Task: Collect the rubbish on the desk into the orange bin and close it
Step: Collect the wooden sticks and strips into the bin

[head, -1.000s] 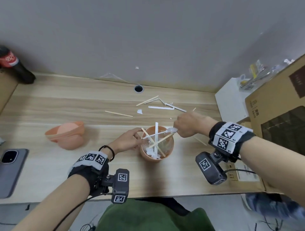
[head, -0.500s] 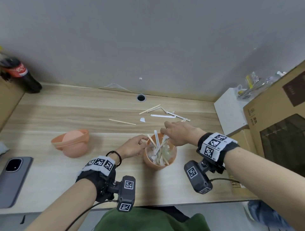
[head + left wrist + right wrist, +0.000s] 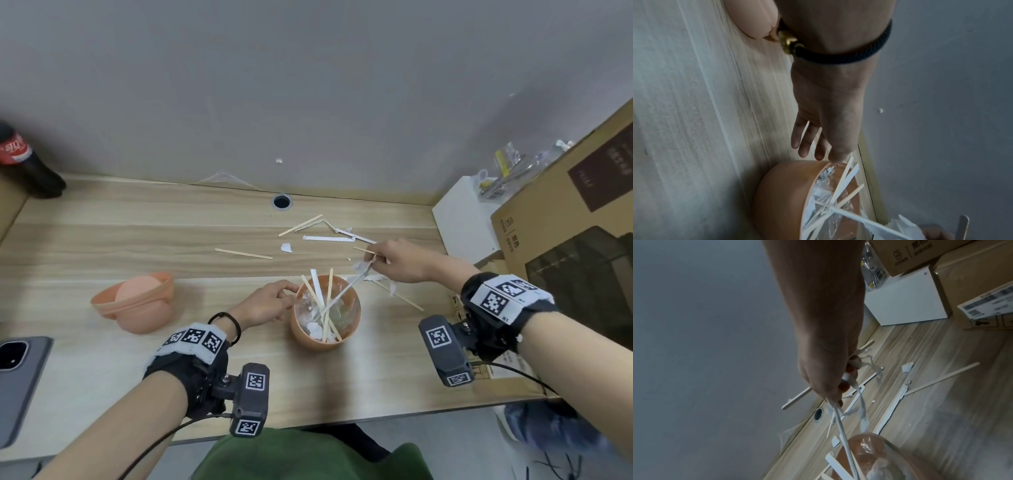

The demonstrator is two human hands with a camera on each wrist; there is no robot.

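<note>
Orange bin (image 3: pixel 325 337): small round pot, upright on the wooden desk (image 3: pixel 102 240), lined with clear film and holding wooden sticks (image 3: pixel 328 301), white paper strips and crumpled scraps that stand out above its rim. Bin lid (image 3: pixel 137 301): orange, domed, resting on the desk well to the left of the bin. Loose rubbish (image 3: pixel 329 238): wooden sticks, white strips and a small white scrap (image 3: pixel 286 248), scattered on the desk behind the bin.

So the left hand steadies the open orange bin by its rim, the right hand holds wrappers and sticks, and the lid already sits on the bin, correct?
Not quite. The lid lies on the desk, left of the bin, as the head view shows. The left hand does touch the rim, and the right hand holds wrappers and sticks.
</note>
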